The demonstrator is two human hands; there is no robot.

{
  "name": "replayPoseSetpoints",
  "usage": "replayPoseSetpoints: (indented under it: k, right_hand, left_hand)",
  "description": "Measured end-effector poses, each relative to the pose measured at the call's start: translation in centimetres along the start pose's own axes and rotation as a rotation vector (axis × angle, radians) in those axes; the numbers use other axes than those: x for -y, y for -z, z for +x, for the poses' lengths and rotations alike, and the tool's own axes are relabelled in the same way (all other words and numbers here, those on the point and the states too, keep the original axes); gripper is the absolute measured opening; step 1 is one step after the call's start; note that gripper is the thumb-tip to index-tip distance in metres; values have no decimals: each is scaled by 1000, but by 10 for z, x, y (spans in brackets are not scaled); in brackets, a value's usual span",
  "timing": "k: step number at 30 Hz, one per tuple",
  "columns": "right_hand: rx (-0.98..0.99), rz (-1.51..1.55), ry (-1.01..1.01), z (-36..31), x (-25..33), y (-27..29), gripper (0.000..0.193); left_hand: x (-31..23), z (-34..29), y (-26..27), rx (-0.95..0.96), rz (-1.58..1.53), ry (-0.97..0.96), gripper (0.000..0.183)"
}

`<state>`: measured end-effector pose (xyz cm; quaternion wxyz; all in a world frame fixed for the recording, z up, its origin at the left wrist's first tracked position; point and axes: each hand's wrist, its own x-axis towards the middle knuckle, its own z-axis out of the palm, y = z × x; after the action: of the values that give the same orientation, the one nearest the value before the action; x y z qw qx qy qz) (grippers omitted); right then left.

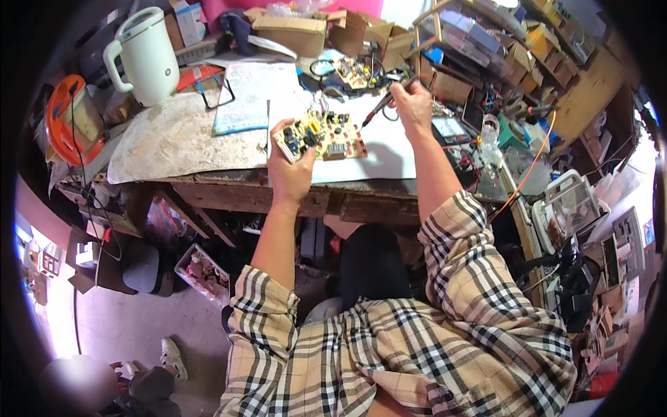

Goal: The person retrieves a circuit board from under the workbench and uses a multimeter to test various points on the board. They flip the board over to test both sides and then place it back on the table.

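My left hand (290, 172) grips a circuit board (336, 137) by its left end, tilted up over the white paper (389, 160). The board is pale yellow and crowded with black, yellow and metal parts. In my right hand (414, 108), closed fingers hold a slim pen-shaped tool (377, 112), black and red. Its end points down at the board's right edge; whether it touches cannot be made out. A dark cable curves below the right fingers. Beyond the board, another circuit board (353, 72) lies among wires on the bench.
A white kettle (147, 59) and an orange-rimmed container (69, 121) stand at the left. Glasses (217, 97) lie by a written sheet (253, 87). Boxes (290, 33) crowd the back; a meter (451, 130) sits right, near an orange cable (533, 165). A person (149, 389) is lower left.
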<state>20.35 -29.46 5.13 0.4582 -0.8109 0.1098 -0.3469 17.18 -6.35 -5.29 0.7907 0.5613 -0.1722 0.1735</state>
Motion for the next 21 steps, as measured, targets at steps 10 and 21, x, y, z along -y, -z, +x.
replayPoseSetpoints:
  k: [10, 21]
  right_hand:
    - [144, -225, 390, -40, 11, 21, 21]
    - [464, -187, 122, -35, -19, 24, 22]
  left_hand:
    - [-6, -1, 0, 24, 3, 76, 57]
    - [-28, 6, -17, 28, -188, 213, 58]
